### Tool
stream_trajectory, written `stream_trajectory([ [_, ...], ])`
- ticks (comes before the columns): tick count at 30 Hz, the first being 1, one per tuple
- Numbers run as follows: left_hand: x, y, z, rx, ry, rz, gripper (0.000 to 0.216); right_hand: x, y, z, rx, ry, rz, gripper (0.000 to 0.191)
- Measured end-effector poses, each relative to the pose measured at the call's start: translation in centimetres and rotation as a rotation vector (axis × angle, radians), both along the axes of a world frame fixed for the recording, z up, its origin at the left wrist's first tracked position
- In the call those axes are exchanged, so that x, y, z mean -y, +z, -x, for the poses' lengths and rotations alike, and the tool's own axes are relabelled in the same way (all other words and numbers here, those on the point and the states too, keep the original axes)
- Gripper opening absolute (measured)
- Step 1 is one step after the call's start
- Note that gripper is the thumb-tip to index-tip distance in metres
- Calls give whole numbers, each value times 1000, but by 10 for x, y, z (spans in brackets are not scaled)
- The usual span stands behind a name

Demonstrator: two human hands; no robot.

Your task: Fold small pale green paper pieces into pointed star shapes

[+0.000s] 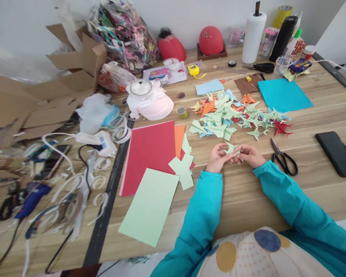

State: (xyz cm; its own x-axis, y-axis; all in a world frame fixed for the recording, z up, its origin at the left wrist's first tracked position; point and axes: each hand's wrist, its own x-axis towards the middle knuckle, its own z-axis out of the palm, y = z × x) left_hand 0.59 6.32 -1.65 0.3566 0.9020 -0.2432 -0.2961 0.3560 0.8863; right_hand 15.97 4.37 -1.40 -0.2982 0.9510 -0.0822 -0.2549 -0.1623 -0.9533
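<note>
Between my two hands is a pale green folded paper piece (231, 147) with pointed tips, held just above the table. My left hand (217, 157) pinches its left side, and my right hand (250, 155) grips the right side; fingers hide part of it. Right beyond them lies a heap of folded paper birds (223, 107) in green, orange, blue and red. Scissors (285, 157) with black handles rest to the right of my right hand. Left of my hands are cut green paper pieces (184, 169), a green sheet (151, 206) and a red paper stack (150, 154).
A black phone (338, 154) lies at the right. Blue sheets (285, 95) sit behind the heap. On the left are cables, tape rolls, a hot glue gun (33, 198) and an open cardboard box (75, 77). Along the wall stand a white bottle (253, 38) and red domes (211, 40).
</note>
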Motion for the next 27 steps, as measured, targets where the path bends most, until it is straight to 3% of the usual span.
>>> stream_trajectory([
  [27, 0, -2, 7, 176, -57, 214, 52, 0, 1, 0, -162, -21, 78, 15],
])
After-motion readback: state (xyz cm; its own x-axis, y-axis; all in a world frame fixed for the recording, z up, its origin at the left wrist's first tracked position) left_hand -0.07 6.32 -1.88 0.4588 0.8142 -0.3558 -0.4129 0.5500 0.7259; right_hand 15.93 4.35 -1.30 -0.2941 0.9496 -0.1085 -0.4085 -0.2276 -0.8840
